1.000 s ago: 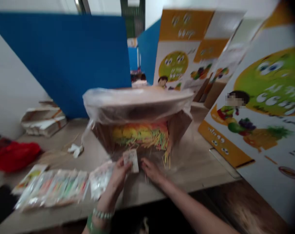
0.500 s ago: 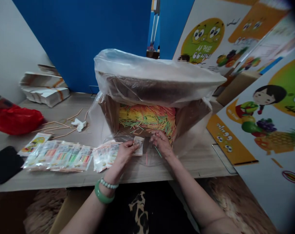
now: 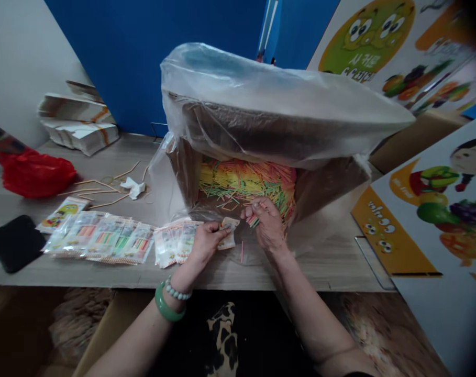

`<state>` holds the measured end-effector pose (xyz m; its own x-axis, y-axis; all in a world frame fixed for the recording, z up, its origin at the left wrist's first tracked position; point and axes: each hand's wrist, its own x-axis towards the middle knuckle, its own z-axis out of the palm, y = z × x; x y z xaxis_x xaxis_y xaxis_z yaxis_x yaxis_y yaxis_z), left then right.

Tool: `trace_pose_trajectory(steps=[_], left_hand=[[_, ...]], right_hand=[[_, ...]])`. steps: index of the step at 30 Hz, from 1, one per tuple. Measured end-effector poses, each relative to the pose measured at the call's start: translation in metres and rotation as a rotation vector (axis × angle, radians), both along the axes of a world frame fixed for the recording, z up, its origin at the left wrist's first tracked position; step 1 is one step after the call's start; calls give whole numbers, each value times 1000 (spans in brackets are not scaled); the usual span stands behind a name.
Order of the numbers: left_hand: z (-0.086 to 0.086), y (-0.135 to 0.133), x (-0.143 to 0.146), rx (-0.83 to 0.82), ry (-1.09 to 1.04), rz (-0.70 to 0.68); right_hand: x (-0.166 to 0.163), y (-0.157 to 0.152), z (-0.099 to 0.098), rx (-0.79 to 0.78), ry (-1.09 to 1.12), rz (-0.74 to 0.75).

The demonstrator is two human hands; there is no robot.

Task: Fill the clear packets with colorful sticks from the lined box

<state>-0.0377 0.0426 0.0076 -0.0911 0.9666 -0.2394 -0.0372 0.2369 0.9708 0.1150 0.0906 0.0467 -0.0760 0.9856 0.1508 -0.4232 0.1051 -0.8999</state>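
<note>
My left hand (image 3: 207,242) pinches a small printed packet (image 3: 229,234) near the front of a plastic-lined cardboard box. In my right hand (image 3: 268,224), the fingers close round a few thin coloured sticks (image 3: 253,220), pink and green ones among them. Many more such sticks (image 3: 245,180), in yellow, pink, orange and green, fill the bottom of the box (image 3: 185,173), which lies open toward me. One pink stick (image 3: 242,251) rests on the plastic between my hands. To the left of my left hand lie several flat packets (image 3: 169,243).
Farther left is a row of clear packets filled with coloured sticks (image 3: 106,235), beside a black pad (image 3: 15,243). Behind them are bent tan sticks (image 3: 92,189), crumpled white tissue (image 3: 133,187) and a red plastic bag (image 3: 37,173). Printed cartons (image 3: 414,230) stand at the right.
My view has shifted, so the box appears larger. My right hand has drawn the sticks together; the green one that hung below it is now gathered up. My left hand keeps its packet.
</note>
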Motion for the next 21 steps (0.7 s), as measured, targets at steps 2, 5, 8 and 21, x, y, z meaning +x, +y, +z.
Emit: trace_pose_trajectory(steps=[2,5,8,21], left_hand=[[1,0,0,23,40,9],[4,-2,2,18,47,-3],[9,-5,4,-4,46,0],[35,-17,10,-64,41,-82]], right_hand=[[-3,-3,8,27,-4,-22],[-8,-9,18,97,-34,-81],[-14,-13,25,163,-57,-110],[-33,-29,24,264,-124,-100]])
